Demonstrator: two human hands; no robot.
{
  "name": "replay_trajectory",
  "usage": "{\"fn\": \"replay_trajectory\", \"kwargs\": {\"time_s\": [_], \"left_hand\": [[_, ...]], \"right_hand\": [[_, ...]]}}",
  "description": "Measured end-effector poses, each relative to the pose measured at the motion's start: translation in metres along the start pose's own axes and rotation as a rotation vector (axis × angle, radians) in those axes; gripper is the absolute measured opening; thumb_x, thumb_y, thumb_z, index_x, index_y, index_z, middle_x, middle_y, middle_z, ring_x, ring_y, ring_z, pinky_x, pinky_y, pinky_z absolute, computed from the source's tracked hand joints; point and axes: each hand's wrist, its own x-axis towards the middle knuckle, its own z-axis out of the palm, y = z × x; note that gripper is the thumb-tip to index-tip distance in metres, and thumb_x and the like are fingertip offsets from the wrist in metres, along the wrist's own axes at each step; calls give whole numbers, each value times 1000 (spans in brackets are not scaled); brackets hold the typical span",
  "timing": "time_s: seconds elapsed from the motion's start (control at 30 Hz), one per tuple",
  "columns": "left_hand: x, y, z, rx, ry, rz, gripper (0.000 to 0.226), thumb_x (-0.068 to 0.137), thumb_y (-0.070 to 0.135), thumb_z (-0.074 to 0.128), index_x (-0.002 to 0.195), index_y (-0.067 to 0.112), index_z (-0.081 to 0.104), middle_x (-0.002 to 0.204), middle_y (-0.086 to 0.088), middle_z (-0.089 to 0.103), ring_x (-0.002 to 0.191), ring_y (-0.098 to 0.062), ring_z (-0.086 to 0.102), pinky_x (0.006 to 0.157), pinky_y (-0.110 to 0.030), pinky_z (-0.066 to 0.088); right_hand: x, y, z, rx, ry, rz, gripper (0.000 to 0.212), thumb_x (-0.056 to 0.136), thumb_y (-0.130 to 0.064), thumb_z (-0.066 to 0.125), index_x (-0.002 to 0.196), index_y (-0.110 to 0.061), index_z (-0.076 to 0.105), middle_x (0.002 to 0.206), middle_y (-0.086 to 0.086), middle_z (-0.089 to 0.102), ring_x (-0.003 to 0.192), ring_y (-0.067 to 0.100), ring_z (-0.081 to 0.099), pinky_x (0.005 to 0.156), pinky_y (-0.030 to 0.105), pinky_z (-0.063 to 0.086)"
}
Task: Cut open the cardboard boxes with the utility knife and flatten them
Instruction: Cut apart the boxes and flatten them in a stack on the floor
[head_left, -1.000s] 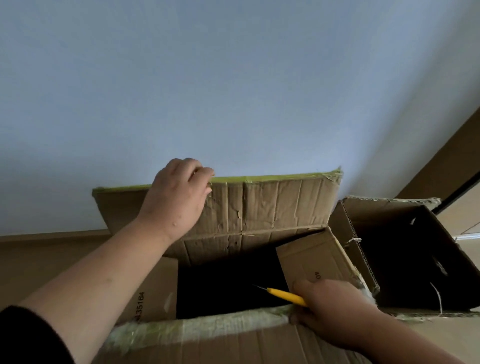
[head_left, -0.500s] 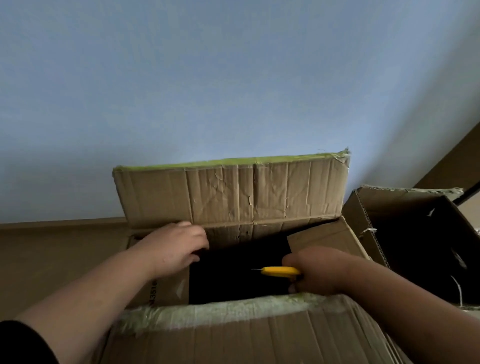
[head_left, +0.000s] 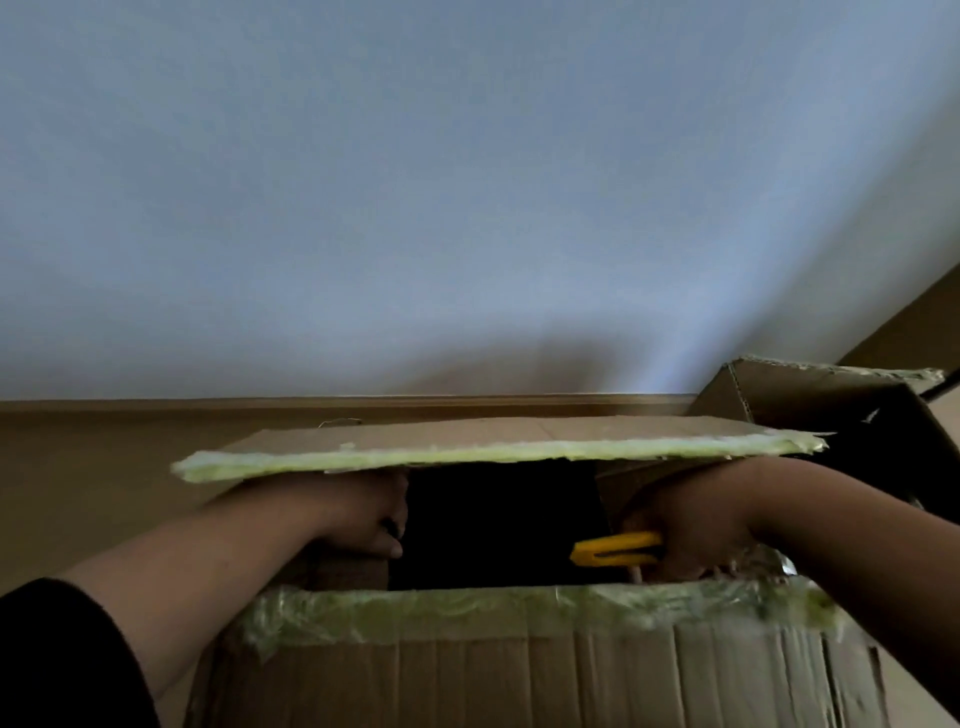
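Box interior (head_left: 498, 525) dark, left hand (head_left: 363, 519) fingers hidden under far flap (head_left: 467, 449), utility knife (head_left: 615, 548) blade not discernible, near box wall (head_left: 519, 675) cut by bottom edge.

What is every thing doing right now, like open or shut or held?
Big box: open on top, dark inside.
Far flap: folded over the opening, above both wrists.
Knife: held by the right hand.
Left hand: inside the box, grip unclear.
Second box: open.
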Motion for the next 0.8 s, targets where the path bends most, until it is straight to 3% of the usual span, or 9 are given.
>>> {"fn": "replay_trajectory", "kwargs": {"time_s": [0.07, 0.13, 0.2, 0.27, 0.37, 0.47, 0.63, 0.73, 0.8], "left_hand": [[-3, 3, -1, -89, 66, 13, 31, 97, 37, 57, 104, 9, 65, 99, 1, 49, 98, -21, 51, 80, -27, 40], [-12, 9, -5, -178, 151, 43, 27, 96, 41, 57, 81, 19, 54, 80, 9, 42, 81, -17, 47, 68, -27, 35], [-29, 13, -13, -89, 227, 91, 40, 90, 62, 51, 71, 27, 43, 82, 10, 39, 78, -13, 46, 71, -30, 41], [-46, 13, -17, 120, 365, 110, 49, 84, 76, 37, 74, 28, 45, 89, 11, 40, 82, -7, 40, 75, -33, 43], [-65, 15, -24, 179, 512, 91, 43, 85, 70, 35, 77, 30, 48, 91, 12, 42, 88, -7, 33, 79, -35, 45], [-77, 16, -28, 145, 637, 119, 37, 86, 62, 42, 73, 28, 48, 88, 12, 43, 85, -9, 36, 73, -36, 47], [-105, 6, -39, 20, 847, 110, 30, 87, 46, 52, 65, 28, 43, 84, 16, 43, 81, -8, 43, 71, -32, 44], [-123, -2, -41, -138, 890, 105, 23, 85, 41, 51, 65, 30, 47, 87, 15, 46, 85, -9, 50, 84, -14, 38], [-132, -7, -41, -265, 893, 83, 17, 79, 39, 52, 66, 29, 48, 91, 11, 50, 85, -14, 54, 78, -18, 42]], "right_hand": [[5, 1, 0, -23, 6, -13, 13, 83, -39, 59, 82, -52, 57, 105, 2, 68, 91, 22, 63, 84, 41, 52], [13, 2, 2, -21, 37, -25, 15, 85, -33, 58, 95, -44, 60, 109, 2, 67, 96, 25, 63, 82, 38, 50], [20, 4, 5, 41, 23, -26, 21, 78, -32, 55, 97, -39, 60, 99, 6, 66, 83, 24, 59, 73, 38, 47], [29, 7, 10, 38, -7, -6, 25, 72, -33, 53, 95, -37, 59, 88, 4, 63, 76, 22, 56, 68, 38, 46], [33, 2, 10, -119, 67, 24, 17, 77, -35, 56, 94, -36, 58, 88, -4, 67, 81, 20, 62, 74, 36, 51], [20, -11, 1, -199, 166, -75, 15, 88, -35, 60, 102, -30, 59, 97, -6, 63, 87, 19, 59, 77, 33, 48], [-27, -23, 1, -358, 314, -72, 40, 80, -55, 66, 110, -33, 52, 112, -10, 55, 100, 18, 59, 72, 29, 40], [-52, -17, 11, -346, 451, -71, 28, 86, -46, 57, 109, -35, 47, 111, -13, 50, 99, 11, 59, 72, 25, 37], [-66, -6, 16, -239, 542, -68, 24, 83, -41, 56, 104, -38, 44, 103, -19, 46, 94, 6, 58, 73, 23, 42]]}}
